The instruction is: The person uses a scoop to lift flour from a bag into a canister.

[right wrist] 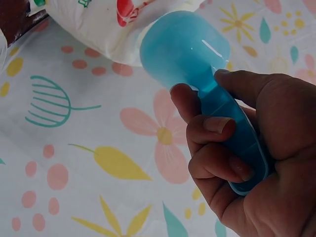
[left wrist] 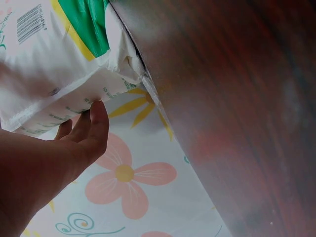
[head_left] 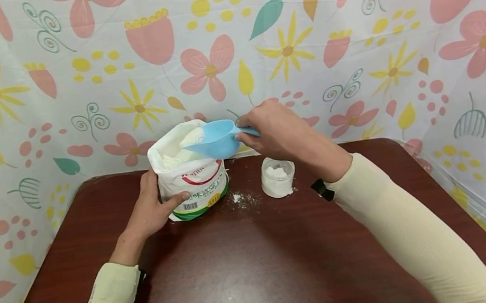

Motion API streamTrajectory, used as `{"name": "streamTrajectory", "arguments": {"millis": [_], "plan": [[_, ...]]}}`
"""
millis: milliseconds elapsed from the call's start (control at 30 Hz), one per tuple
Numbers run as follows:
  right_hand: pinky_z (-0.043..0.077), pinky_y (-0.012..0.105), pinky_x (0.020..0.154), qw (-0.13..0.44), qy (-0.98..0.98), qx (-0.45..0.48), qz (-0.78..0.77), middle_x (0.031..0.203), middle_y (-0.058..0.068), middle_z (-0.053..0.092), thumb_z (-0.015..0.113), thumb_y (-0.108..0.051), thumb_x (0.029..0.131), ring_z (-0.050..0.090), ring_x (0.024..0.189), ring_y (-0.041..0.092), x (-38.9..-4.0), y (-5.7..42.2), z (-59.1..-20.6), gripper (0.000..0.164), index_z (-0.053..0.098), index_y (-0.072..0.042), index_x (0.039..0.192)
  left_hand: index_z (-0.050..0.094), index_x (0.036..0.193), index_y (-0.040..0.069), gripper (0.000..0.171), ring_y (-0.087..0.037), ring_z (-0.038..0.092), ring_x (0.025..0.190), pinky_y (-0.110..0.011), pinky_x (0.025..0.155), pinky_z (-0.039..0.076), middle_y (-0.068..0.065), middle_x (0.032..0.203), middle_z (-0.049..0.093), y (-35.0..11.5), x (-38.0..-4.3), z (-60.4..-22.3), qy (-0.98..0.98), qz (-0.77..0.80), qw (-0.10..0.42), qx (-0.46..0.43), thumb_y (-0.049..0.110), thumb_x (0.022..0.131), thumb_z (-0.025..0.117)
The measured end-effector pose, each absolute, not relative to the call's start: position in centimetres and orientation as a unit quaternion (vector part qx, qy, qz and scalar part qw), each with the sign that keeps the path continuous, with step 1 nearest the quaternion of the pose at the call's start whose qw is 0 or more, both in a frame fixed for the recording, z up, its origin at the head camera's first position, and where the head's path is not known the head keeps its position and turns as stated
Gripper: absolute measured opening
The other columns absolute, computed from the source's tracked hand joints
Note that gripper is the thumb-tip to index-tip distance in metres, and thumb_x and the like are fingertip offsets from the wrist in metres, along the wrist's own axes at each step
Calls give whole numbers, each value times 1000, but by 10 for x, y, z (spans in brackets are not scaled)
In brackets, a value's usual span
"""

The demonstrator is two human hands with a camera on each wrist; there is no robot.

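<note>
An open white flour bag point(head_left: 192, 181) with green and red print stands at the back of the table, white powder up near its mouth. My left hand point(head_left: 151, 207) grips its left side, thumb across the front; in the left wrist view the fingers point(left wrist: 98, 123) lie along the bag's side. With my right hand point(head_left: 275, 127) I hold a light blue scoop point(head_left: 220, 139) by its handle, fingers wrapped round it point(right wrist: 212, 163). The scoop's front end tilts into the bag mouth, with powder at its lip. Below the right hand, a small clear jar point(head_left: 277, 178) contains white powder.
Spilled powder point(head_left: 244, 200) lies on the dark reddish-brown table point(head_left: 243, 269) between bag and jar, with a little more beside the jar. A flower-patterned cloth point(head_left: 327, 51) hangs close behind the table's back edge and along its sides.
</note>
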State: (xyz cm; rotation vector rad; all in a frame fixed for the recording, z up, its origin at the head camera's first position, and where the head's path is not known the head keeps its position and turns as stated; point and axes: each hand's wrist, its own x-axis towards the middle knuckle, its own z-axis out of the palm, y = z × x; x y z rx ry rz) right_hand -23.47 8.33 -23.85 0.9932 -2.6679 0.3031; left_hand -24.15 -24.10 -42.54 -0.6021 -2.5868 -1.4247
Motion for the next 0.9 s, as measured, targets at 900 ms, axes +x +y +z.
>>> {"name": "streamTrajectory", "arguments": {"millis": [900], "plan": [[37,33,60,138,-935,289,150,61,-3,33,77,-18,99,42,58,18,-207,124,-261,34,59,-14,71,13,168,33,103,-31,27,141,-69,112,35,-14,151,32,-243,-243,-428,-863,-463,64,-193,31,94,84]]}}
